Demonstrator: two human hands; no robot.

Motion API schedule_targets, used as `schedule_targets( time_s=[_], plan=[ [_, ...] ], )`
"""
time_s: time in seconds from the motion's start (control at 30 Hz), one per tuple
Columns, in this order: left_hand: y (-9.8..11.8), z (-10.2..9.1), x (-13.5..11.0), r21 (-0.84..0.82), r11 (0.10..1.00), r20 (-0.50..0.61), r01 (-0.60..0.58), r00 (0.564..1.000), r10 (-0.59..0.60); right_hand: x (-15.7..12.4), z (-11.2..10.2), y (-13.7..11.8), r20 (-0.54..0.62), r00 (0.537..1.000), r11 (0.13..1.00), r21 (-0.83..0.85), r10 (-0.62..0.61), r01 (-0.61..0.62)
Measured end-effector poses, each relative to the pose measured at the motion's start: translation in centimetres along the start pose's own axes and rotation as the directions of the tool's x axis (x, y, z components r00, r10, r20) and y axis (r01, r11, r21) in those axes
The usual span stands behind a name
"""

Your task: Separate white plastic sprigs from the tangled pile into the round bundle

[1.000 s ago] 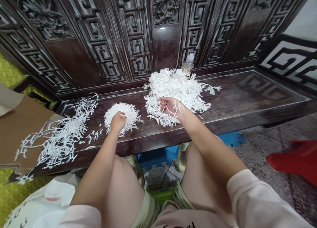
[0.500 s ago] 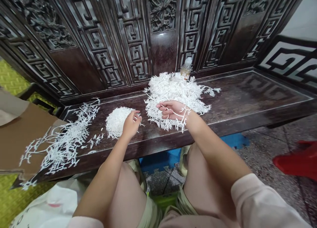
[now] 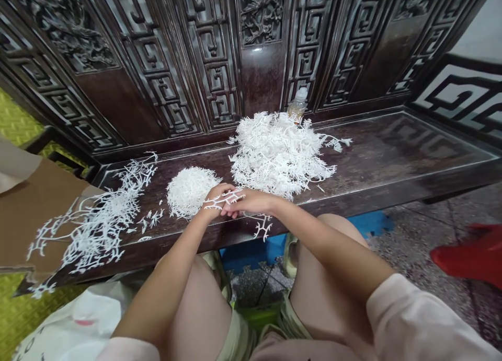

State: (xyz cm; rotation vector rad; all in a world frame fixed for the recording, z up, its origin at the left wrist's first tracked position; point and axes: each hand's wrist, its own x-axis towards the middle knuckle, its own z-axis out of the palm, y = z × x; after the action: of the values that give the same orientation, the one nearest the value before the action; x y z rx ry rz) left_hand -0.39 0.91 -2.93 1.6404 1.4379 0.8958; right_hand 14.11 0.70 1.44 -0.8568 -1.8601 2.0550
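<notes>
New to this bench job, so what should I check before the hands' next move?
1. White sprig across the left hand, touching the right hand: ok.
2. Grip on that sprig: cannot tell, fingers overlap.
3. Second sprig below the right hand, at the bench's front edge: cannot tell whether it is held.
4. Round ball of sprigs, beside the left hand: ok, intact.
5. Big pile of sprigs: ok, on the bench.
6. Loose sprigs: not ok, some spill over the cardboard.

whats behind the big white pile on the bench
A clear bottle stands behind the big pile of white sprigs, in front of the carved backrest. The pile hides the bottle's lower part and the bench top beneath it.
</notes>
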Motion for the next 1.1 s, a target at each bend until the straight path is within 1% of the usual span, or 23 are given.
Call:
schedule_targets(
  time_s=[0.07,0.1,0.17,0.23,0.33,0.4,0.43,0.53,0.6,0.67,0.73,0.8,0.9,1.0,1.1],
  plan=[
    [-0.2,-0.2,0.2,0.054,0.998,0.066,-0.016,0.998,0.012,0.2,0.3,0.5,0.023,1.0,0.989,-0.145,0.008,-0.004],
    [-0.3,-0.3,0.3,0.083,0.996,0.069,-0.022,0.997,0.016,0.2,0.4,0.7,0.029,0.999,0.972,-0.236,0.015,-0.007],
    [-0.4,-0.7,0.5,0.126,0.992,0.01,-0.021,1.0,0.02,0.2,0.5,1.0,0.033,0.999,0.904,-0.426,0.035,-0.018],
    [-0.4,-1.3,0.7,0.136,0.991,-0.076,-0.004,0.997,0.015,0.2,0.8,1.2,0.032,0.998,0.82,-0.572,0.055,-0.027],
    [-0.6,-2.0,0.8,0.1,0.994,-0.174,0.054,0.984,-0.036,0.3,1.8,1.3,0.068,0.991,0.723,-0.69,0.118,-0.039],
    [-0.8,-2.3,0.8,0.08,0.994,-0.209,0.08,0.976,-0.062,0.3,2.4,1.2,0.108,0.979,0.69,-0.723,0.171,-0.041],
    [-0.8,-2.4,0.7,0.074,0.993,-0.22,0.087,0.973,-0.069,0.3,2.7,1.1,0.121,0.973,0.687,-0.725,0.196,-0.048],
    [-0.9,-2.7,0.7,0.069,0.99,-0.284,0.126,0.954,-0.102,0.2,3.3,0.9,0.181,0.951,0.71,-0.702,0.25,-0.053],
    [-1.0,-2.9,0.7,0.068,0.987,-0.342,0.148,0.933,-0.116,0.0,3.5,0.8,0.232,0.939,0.713,-0.701,0.252,-0.018],
    [-1.1,-3.1,0.8,0.062,0.988,-0.376,0.143,0.92,-0.109,-0.1,3.6,0.8,0.262,0.94,0.712,-0.702,0.218,0.031],
    [-1.3,-3.3,0.9,0.046,0.991,-0.396,0.129,0.913,-0.1,-0.1,3.7,0.8,0.262,0.951,0.72,-0.691,0.167,0.064],
    [-1.4,-3.4,0.9,0.018,0.992,-0.421,0.128,0.901,-0.109,-0.1,3.8,0.9,0.244,0.96,0.721,-0.69,0.137,0.072],
    [-1.4,-3.7,0.8,-0.03,0.991,-0.457,0.13,0.88,-0.129,-0.1,3.7,1.0,0.213,0.965,0.692,-0.72,0.151,0.051],
    [-1.3,-4.0,0.7,-0.056,0.993,-0.489,0.106,0.864,-0.12,0.0,3.6,1.1,0.21,0.962,0.652,-0.757,0.176,0.046],
    [-1.3,-4.2,0.6,-0.069,0.994,-0.497,0.09,0.86,-0.112,0.0,3.6,1.1,0.189,0.964,0.61,-0.792,0.189,0.036]
  ],
)
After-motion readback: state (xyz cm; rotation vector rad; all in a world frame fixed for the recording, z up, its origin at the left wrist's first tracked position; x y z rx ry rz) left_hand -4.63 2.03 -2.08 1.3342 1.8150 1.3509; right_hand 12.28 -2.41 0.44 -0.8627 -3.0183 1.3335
